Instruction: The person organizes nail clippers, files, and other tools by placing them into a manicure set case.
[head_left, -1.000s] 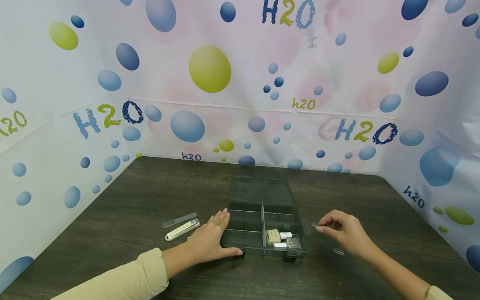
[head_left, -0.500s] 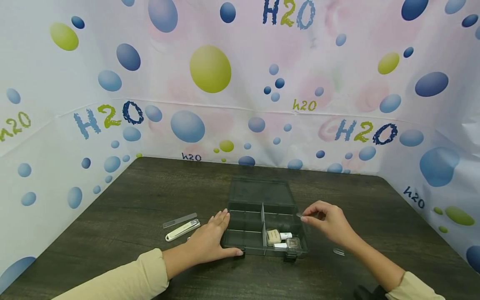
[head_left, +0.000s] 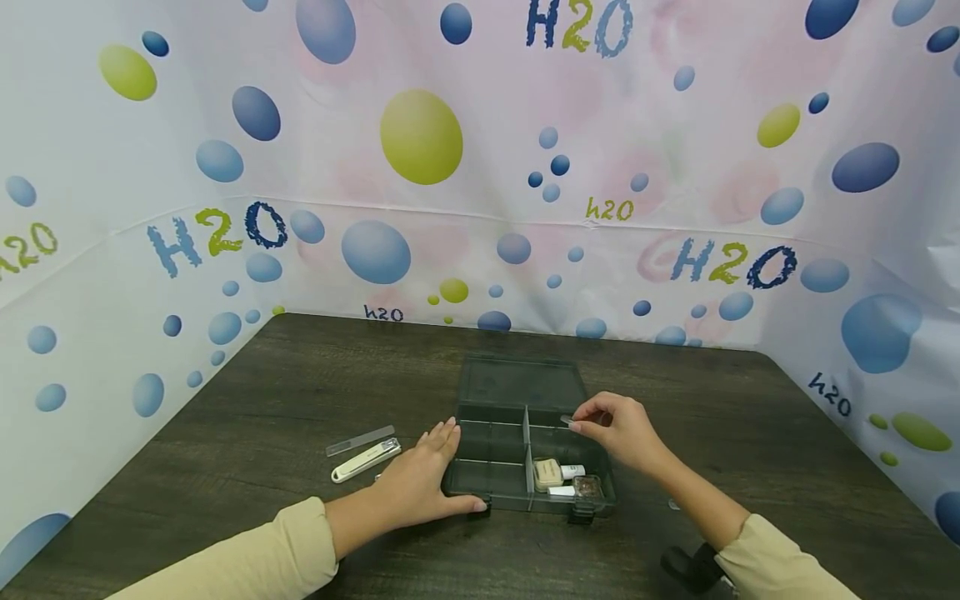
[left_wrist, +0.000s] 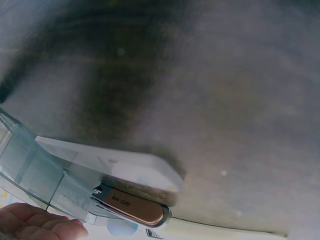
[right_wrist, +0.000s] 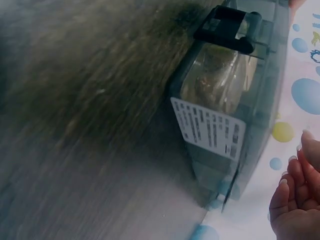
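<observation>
A dark wooden table (head_left: 300,400) sits in front of me, walled on three sides by a white backdrop (head_left: 480,150) printed with blue and green bubbles and "H2O" lettering. Near the middle of the table stands a smoky clear plastic box (head_left: 491,479) with its lid (head_left: 521,383) folded back flat behind it and dividers splitting it into compartments. My left hand (head_left: 420,479) lies flat on the table against the box's left side, fingers straight, thumb along its front corner, holding nothing. My right hand (head_left: 618,429) hovers over the box's right rear compartment, thumb and fingers pinching a small clear piece (head_left: 567,421); I cannot tell what it is. In the front right compartment lie a beige bottle (head_left: 547,472), a white-capped item (head_left: 573,471) and a brownish pot (head_left: 587,486). Left of my left hand, a white nail clipper (head_left: 365,460) lies on the table, with a clear nail file (head_left: 360,440) just behind it.
</observation>
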